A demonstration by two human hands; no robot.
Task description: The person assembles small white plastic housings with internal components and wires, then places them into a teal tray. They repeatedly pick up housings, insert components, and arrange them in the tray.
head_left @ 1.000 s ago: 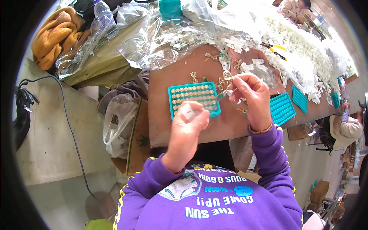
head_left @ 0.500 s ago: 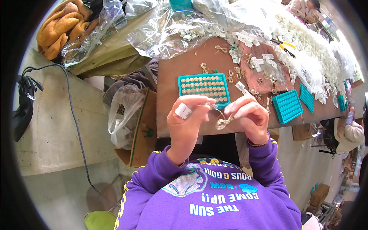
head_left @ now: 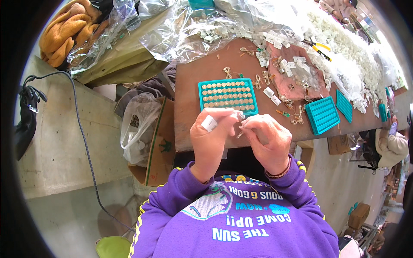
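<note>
Large printed lettering, upside down in this view and mostly white and light blue with a touch of yellow, runs in several lines across the person's purple sweatshirt [head_left: 251,221]. A dark green crown-shaped mark [head_left: 165,145] stands on the cardboard box [head_left: 160,165]. Print elsewhere is too small to read.

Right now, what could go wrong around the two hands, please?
The left hand pinches a small clear piece close to the right hand; it might slip. The white piece tucked in the left hand could also drop. The blue-green tray of round discs sits just beyond; a bump might scatter them.
</note>
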